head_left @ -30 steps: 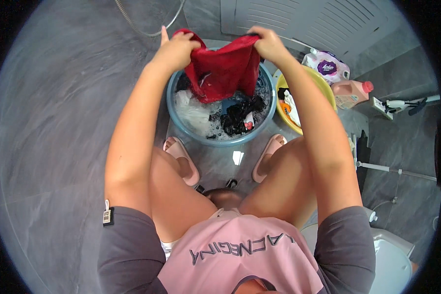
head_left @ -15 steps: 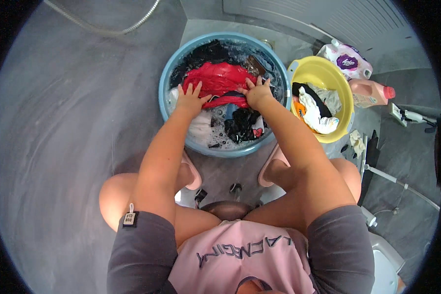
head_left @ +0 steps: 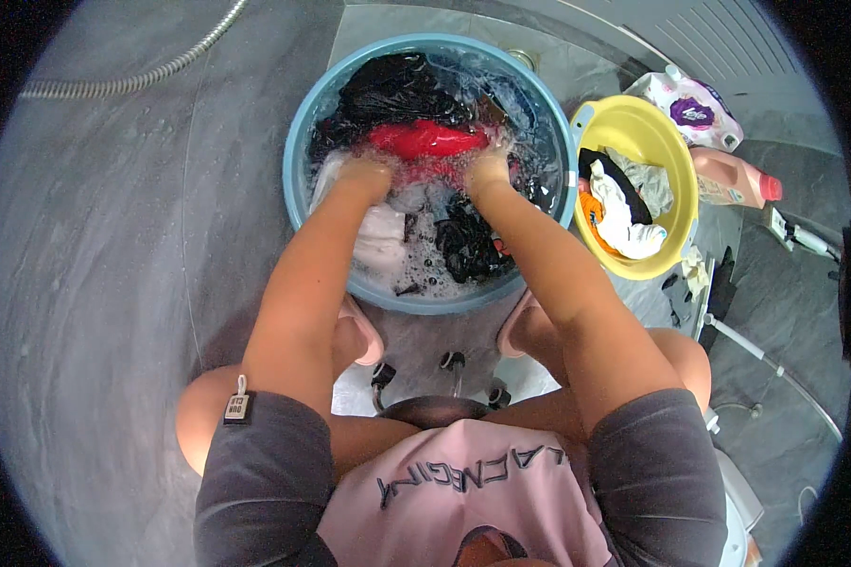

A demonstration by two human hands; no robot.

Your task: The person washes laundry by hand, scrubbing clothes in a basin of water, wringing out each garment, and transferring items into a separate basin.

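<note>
A round blue tub [head_left: 295,170] of sudsy water stands on the floor in front of me, full of wet clothes. My left hand [head_left: 367,175] and my right hand [head_left: 487,170] are both down in the water, at either side of a red garment [head_left: 430,139] that is partly sunk. Water and the cloth hide the fingers of both hands. Black clothing [head_left: 397,90] floats behind the red one. White cloth [head_left: 380,238] lies beside my left wrist, and a bunched black piece [head_left: 470,241] is near my right forearm.
Right of the tub stands a yellow basin [head_left: 683,180] with several clothes in it. Beyond it are a pink bottle [head_left: 736,178] and a white-and-purple package [head_left: 695,109]. A metal shower hose [head_left: 151,80] hangs at the upper left. I sit on a low wheeled stool [head_left: 435,410].
Both hands have gone down from the top of the red garment into the water, pushing it under. The red cloth shows less now, and water splashes around my wrists.
</note>
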